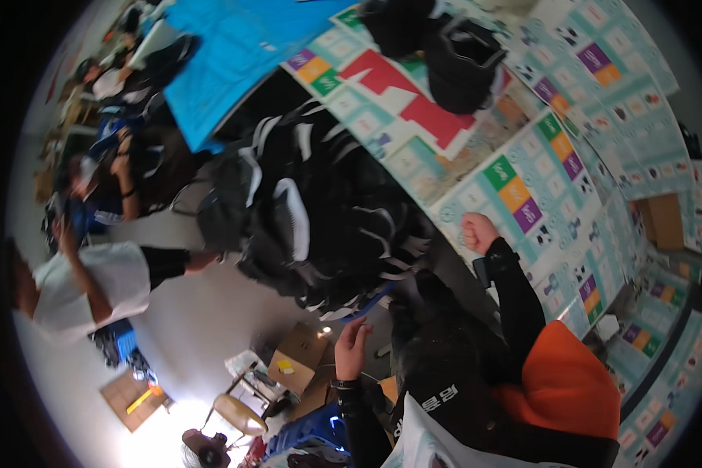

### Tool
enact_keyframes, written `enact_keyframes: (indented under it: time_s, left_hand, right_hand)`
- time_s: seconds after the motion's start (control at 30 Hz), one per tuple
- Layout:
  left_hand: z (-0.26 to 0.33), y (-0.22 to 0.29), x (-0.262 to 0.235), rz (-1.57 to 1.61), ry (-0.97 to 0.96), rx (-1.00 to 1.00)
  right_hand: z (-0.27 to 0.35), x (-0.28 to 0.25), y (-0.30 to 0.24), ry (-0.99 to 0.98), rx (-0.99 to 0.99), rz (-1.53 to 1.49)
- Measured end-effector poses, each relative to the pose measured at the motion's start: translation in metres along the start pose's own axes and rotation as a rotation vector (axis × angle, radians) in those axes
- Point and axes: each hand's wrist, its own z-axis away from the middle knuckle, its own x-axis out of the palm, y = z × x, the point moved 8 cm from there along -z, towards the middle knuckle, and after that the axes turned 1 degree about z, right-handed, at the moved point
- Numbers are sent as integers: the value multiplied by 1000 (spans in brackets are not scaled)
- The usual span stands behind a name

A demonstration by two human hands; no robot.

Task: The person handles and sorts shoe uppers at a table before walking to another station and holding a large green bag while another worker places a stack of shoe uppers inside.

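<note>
My right hand (480, 233) is curled into a fist at the edge of a table covered with printed sheets (487, 191); nothing shows in it. Lower down, my left hand (352, 349) hangs in the air with its fingers loosely bent and somewhat apart, holding nothing visible. Just beyond it rises a big heap of black cloth pieces with white strips (296, 210), and a blue edge (370, 304) shows under the heap. Neither hand clearly touches the heap. Two black caps (462, 66) lie at the far end of the table, on a red and white printed sheet (413, 97).
A blue sheet (234, 58) covers a surface at the far left. Several people sit or stand on the left, one in a white shirt (101, 288). Cardboard boxes (298, 357) and a stool (240, 413) stand on the floor near my left arm. An orange thing (573, 382) is by my right side.
</note>
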Motion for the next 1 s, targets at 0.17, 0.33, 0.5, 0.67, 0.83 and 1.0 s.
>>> enact_keyframes:
  time_s: [0.17,0.33,0.5,0.67,0.83,1.0]
  left_hand:
    - [-27,-8,64,-55,-154,-38]
    - [-68,35,136,-226,-305,75]
    - [-103,73,179,-309,-362,153]
    - [-119,83,204,-247,-431,134]
    - [-126,85,212,-290,-492,128]
    - [-136,74,216,-287,-511,115]
  right_hand:
    - [0,-8,8,174,-14,121]
    - [7,-9,8,225,-132,97]
    - [12,2,1,259,-93,96]
    - [5,-4,-2,281,-185,225]
    - [1,-8,-7,256,-428,732]
    - [0,0,-18,291,-653,1050]
